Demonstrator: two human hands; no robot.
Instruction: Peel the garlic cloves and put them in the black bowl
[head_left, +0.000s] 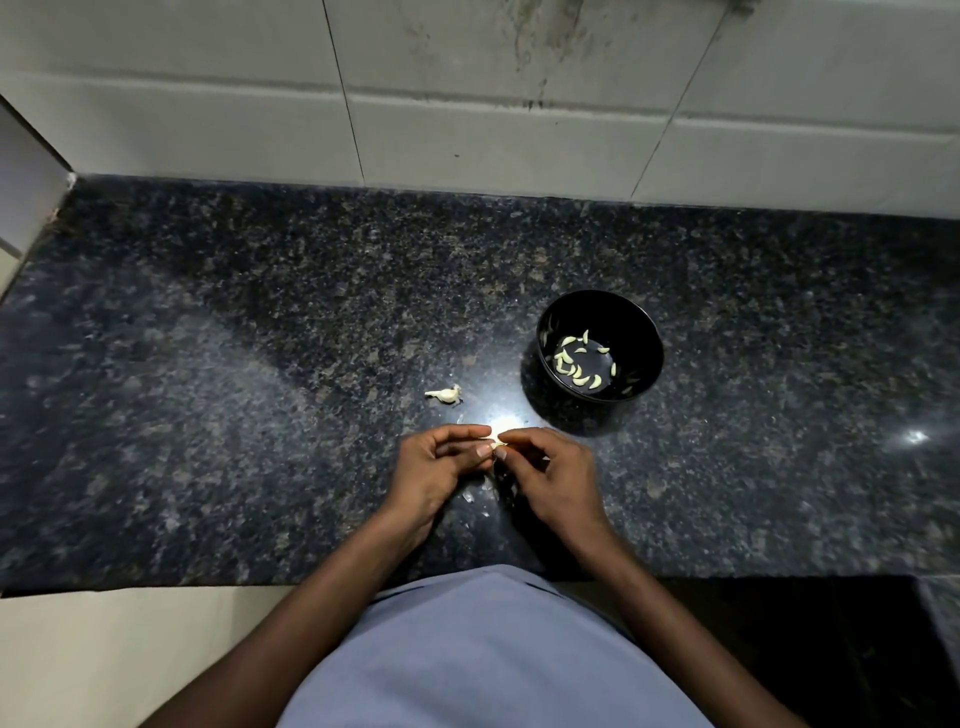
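While held just above the dark speckled worktop (260, 364), garlic clove (497, 441) pinched between fingertips of left hand (436, 467) and right hand (550, 475). Black bowl (644, 332) at 1 o'clock from the hands, holding peeled cloves (579, 361). Garlic piece (445, 395) at 11 o'clock. Peel scraps (470, 496) lying beneath the hands.

I see left hand (441, 462) curled, fingertips pinching | right hand (545, 467) curled, fingertips meeting left's | forearms converging, bare
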